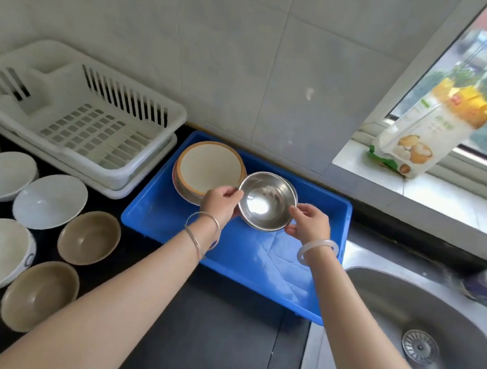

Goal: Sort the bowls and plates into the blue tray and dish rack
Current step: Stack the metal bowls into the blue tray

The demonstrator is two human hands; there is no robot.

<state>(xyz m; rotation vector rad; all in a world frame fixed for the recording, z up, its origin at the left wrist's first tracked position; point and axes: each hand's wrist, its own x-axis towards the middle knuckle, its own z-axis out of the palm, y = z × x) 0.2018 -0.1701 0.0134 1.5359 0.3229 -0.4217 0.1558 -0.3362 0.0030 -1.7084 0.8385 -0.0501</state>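
Two hands hold a single steel bowl (266,201) by its rim: the left hand (221,201) pinches the left edge with thumb and fingers, and the right hand (311,224) pinches the right edge in the same way. The bowl sits open side up over the far half of the blue tray (151,215); whether it rests on the tray floor cannot be told. Just to its left, in the tray's far left corner, lies a stack of orange-rimmed dishes (210,167) whose right edge the steel bowl overlaps. Left of the tray stands the white dish rack (90,114) against the tiled wall. In front of the rack, on the black counter (216,335), are several white bowls (49,200) and two brown bowls (89,237), all open side up. To the right of the tray is a steel sink (433,333), and a printed bag (422,130) leans on the windowsill.
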